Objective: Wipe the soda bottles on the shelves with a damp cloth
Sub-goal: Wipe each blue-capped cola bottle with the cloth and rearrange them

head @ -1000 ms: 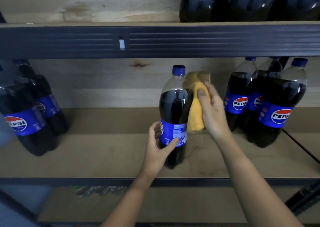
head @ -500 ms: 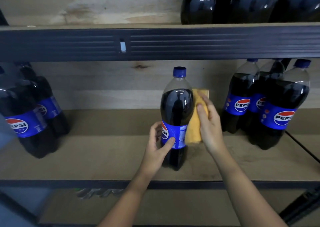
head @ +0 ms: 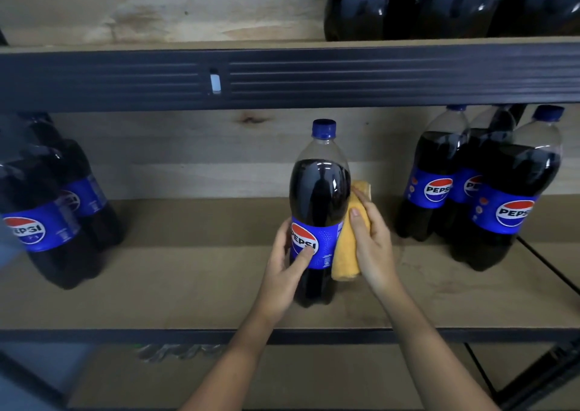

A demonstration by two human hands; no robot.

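Shop stockroom: metal shelving (head: 282, 77) with grouped Pepsi bottles (head: 514, 190).

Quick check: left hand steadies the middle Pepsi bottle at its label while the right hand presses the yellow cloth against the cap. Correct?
Not quite. In the head view the right hand presses the yellow cloth against the right side of the Pepsi bottle at label height, well below the blue cap. The rest holds: the left hand grips the bottle at its label.

Blue labels reading "PEPSI" on the held cola bottle (head: 318, 209), the right-hand bottles (head: 514, 203) and left-hand bottles (head: 37, 222).
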